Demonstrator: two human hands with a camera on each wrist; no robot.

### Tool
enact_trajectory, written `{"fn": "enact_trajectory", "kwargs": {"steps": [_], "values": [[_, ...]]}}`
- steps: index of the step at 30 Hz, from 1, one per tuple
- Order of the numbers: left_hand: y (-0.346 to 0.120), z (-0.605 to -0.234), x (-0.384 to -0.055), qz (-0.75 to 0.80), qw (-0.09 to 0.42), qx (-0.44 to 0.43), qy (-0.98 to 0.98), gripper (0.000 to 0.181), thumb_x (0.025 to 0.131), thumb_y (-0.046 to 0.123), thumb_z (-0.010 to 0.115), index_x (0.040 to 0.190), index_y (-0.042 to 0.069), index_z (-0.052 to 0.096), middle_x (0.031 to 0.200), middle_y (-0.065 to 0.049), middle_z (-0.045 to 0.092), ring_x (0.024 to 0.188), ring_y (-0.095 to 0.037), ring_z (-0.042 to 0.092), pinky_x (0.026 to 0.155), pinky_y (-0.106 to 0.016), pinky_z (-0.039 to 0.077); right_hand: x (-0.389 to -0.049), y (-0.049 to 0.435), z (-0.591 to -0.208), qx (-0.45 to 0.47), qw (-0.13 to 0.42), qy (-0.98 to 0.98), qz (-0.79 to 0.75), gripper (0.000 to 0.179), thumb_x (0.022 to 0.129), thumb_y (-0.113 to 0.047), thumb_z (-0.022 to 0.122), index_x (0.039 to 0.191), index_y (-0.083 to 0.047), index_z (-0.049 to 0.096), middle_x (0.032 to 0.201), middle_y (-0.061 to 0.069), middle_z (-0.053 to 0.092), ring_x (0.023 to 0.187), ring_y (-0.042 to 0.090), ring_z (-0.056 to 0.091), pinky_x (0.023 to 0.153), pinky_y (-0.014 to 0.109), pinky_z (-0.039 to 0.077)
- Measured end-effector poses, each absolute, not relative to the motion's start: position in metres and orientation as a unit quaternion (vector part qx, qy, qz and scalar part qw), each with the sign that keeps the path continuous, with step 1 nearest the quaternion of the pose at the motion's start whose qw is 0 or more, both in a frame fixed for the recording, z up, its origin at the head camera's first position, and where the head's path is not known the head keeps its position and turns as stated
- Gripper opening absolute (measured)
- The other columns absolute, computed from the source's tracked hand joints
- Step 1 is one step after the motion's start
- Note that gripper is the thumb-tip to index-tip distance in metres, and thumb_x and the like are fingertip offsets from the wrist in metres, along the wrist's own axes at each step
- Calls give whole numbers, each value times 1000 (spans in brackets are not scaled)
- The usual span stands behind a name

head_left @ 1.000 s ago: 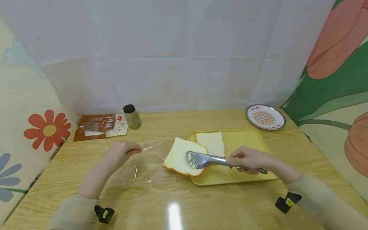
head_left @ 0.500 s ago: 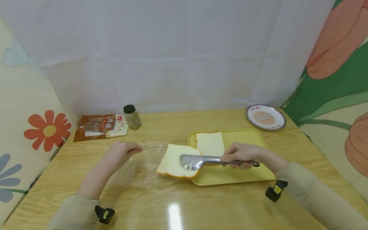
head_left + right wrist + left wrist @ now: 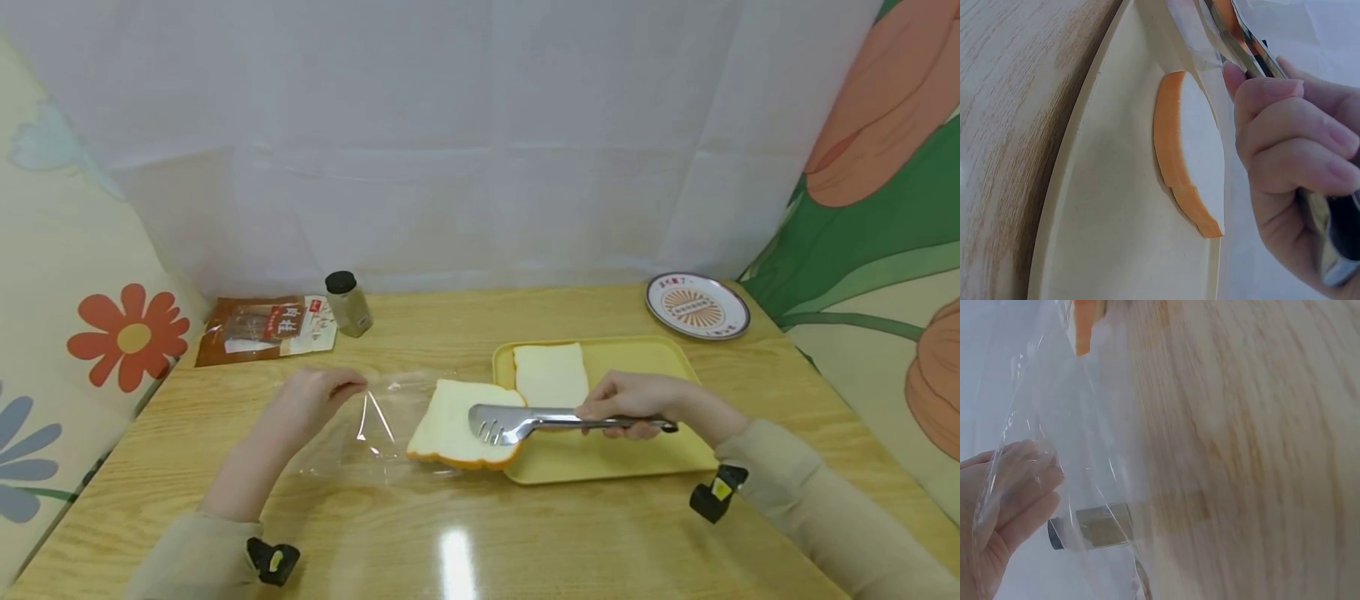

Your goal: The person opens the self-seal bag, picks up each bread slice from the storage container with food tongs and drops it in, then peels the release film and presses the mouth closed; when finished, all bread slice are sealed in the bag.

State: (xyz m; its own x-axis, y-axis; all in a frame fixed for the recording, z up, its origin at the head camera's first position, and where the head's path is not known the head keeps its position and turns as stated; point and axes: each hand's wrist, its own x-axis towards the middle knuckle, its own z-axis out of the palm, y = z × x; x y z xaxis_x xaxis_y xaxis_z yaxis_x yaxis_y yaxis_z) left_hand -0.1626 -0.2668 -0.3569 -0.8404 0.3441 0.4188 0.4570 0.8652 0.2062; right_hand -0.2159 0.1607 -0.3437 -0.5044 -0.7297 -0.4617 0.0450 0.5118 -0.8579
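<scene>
My left hand (image 3: 307, 408) pinches the edge of a clear plastic bag (image 3: 375, 446) and holds it up off the table. In the left wrist view the film partly covers the fingers (image 3: 1029, 506). With my right hand (image 3: 637, 404) I grip metal tongs (image 3: 558, 418), whose jaws clamp a slice of bread (image 3: 446, 417). That slice is raised and overlaps the bag's right side; how far it lies inside is hard to see through the film. A second bread slice (image 3: 551, 371) lies on the yellow tray (image 3: 652, 362).
At the back left are a brown packet (image 3: 258, 329) and a spice bottle (image 3: 350, 308) with a black cap. A round patterned plate (image 3: 697, 307) sits at the back right. White cloth (image 3: 487, 167) hangs behind the wooden table (image 3: 555, 542).
My right hand has carried the tongs and bread leftward and slightly down, further over the bag, then nearly stopped. The left hand stays put while the film shifts.
</scene>
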Motion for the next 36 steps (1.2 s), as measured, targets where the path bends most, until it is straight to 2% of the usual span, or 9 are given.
{"fn": "enact_trajectory", "kwargs": {"steps": [11, 17, 26, 32, 36], "values": [[-265, -357, -162, -144, 235, -207, -939, 7, 80, 2, 70, 88, 2, 72, 82, -12, 73, 69, -27, 70, 62, -41, 57, -217, 164, -345, -221, 455, 741, -441, 46, 97, -26, 53, 103, 19, 55, 52, -4, 48, 33, 1, 33, 31, 15, 26], [-266, -361, -165, -161, 253, -258, -919, 9, 75, 1, 74, 82, 5, 73, 78, -7, 73, 68, -21, 71, 60, -34, 58, -219, 164, -344, -220, 450, 747, -436, 45, 96, -28, 53, 103, 16, 57, 52, -4, 48, 34, 1, 33, 31, 15, 27], [-266, -364, -165, -172, 281, -291, -898, 13, 70, -2, 77, 79, 7, 73, 74, -3, 73, 66, -18, 70, 60, -31, 57, -227, 154, -349, -241, 439, 756, -423, 42, 97, -27, 53, 100, 15, 59, 52, -4, 49, 33, 2, 34, 31, 15, 28], [-267, -365, -168, -174, 285, -301, -893, 16, 68, -3, 77, 78, 8, 73, 74, -1, 73, 66, -17, 70, 60, -29, 56, -233, 146, -349, -250, 439, 754, -420, 40, 96, -25, 54, 98, 15, 59, 50, -4, 49, 32, 2, 35, 31, 16, 28], [-269, -366, -168, -193, 271, -296, -895, 17, 68, -6, 76, 78, 7, 73, 75, -4, 73, 67, -19, 70, 61, -22, 56, -235, 144, -348, -249, 437, 758, -415, 41, 96, -25, 55, 97, 15, 59, 51, -4, 50, 33, 2, 34, 31, 16, 28]]}}
